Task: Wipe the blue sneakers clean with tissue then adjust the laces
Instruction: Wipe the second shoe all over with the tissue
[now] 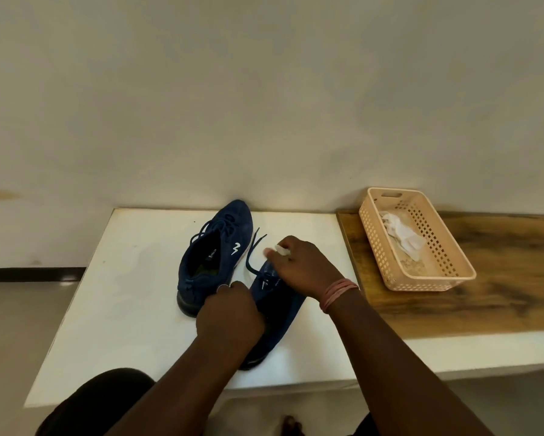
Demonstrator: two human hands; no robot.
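Observation:
Two blue sneakers stand on a white table (pixel 132 297). The left sneaker (pixel 214 256) points away from me, its laces loosely tied. The right sneaker (pixel 280 306) lies closer, largely hidden under my hands, and its untied laces (pixel 254 250) trail across the table. My left hand (pixel 229 309) grips the right sneaker at its collar. My right hand (pixel 302 265) rests over the toe and lace area with a small white tissue (pixel 280 250) pinched in its fingers.
A peach plastic basket (pixel 453 272) with crumpled used tissue (pixel 403 234) inside sits on a wooden board (pixel 500 278) to the right. A plain wall runs behind the table. My knees show below the near table edge.

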